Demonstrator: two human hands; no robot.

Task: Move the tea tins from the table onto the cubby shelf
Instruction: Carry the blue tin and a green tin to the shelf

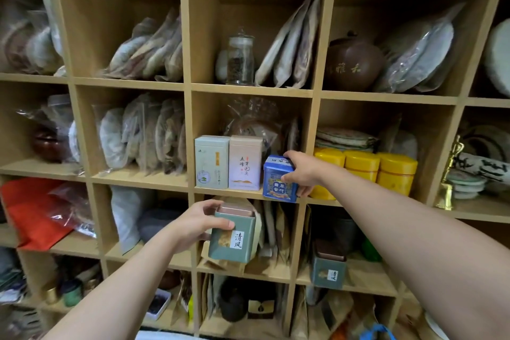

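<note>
Right hand (300, 172) grips a small blue square metal tea tin (279, 178) from its right side, fingers over the lid; the tin sits tilted at the front edge of a middle cubby in the light wooden cubby shelf (252, 90). Just left of it stand a pale pink rectangular tin (245, 163) and a pale green rectangular tin (212, 161), both upright. Left hand (193, 225) holds a grey-green square tin with copper-coloured lid (233, 234) in front of the cubby below (clear of the shelf). Three yellow round tins (380, 171) fill the neighbouring cubby to the right.
</note>
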